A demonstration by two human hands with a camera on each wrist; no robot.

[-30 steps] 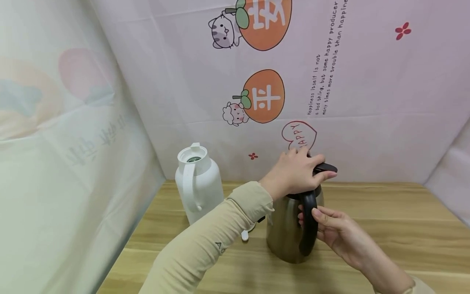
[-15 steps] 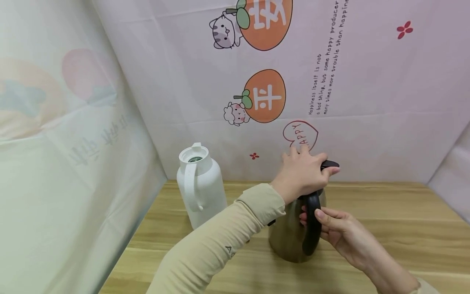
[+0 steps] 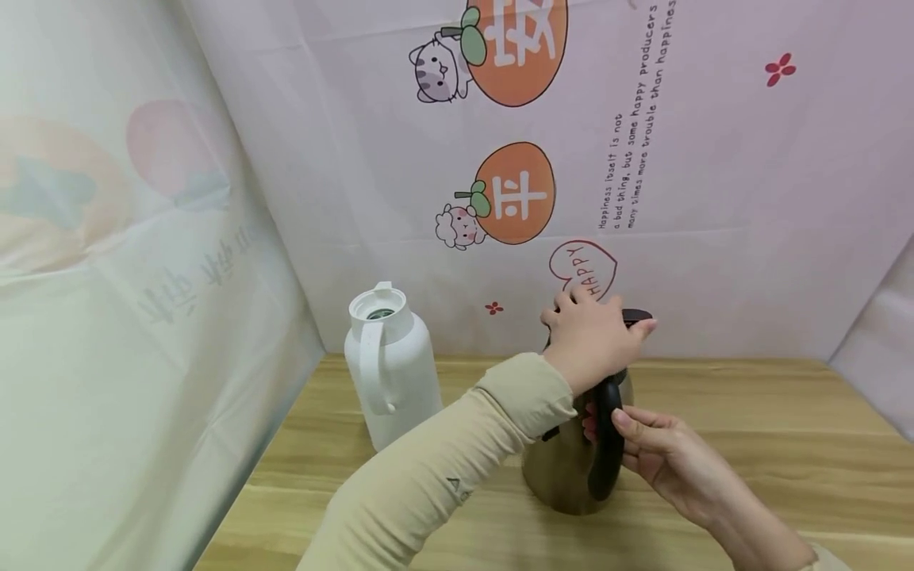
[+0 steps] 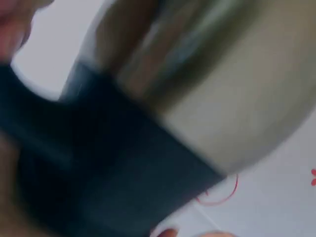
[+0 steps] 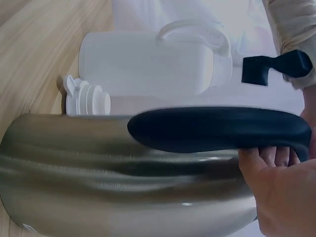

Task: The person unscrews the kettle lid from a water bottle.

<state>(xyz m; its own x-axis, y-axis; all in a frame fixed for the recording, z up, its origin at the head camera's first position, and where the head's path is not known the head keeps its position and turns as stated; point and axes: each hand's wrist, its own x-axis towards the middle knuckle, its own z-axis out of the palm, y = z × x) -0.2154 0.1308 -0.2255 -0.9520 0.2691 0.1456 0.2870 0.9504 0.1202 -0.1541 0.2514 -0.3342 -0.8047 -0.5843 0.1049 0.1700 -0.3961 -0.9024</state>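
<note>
A steel vacuum jug (image 3: pixel 560 480) with a black handle (image 3: pixel 607 452) stands upright on the table. My left hand (image 3: pixel 593 337) reaches across and grips the jug's black lid (image 3: pixel 637 316) from above, its fingers spread over the top and thumb at the right side. Most of the lid is hidden under that hand. The right hand (image 3: pixel 667 452) holds the handle, thumb on the near side and fingers passing behind it. The left wrist view is blurred; it shows the jug's black collar (image 4: pixel 113 163) and steel body (image 4: pixel 237 84) close up.
To the left stands a white vacuum jug (image 3: pixel 403 381) with its mouth uncovered. A white stopper (image 5: pixel 88 98) sits on the wood-grain table (image 3: pixel 307 476) near it, hidden in the head view by the left sleeve. A printed cloth (image 3: pixel 400 182) hangs close behind.
The lid's lever and my left hand have turned, the lever's end swinging toward the back. The left forearm has shifted right. My right hand keeps its hold on the handle.
</note>
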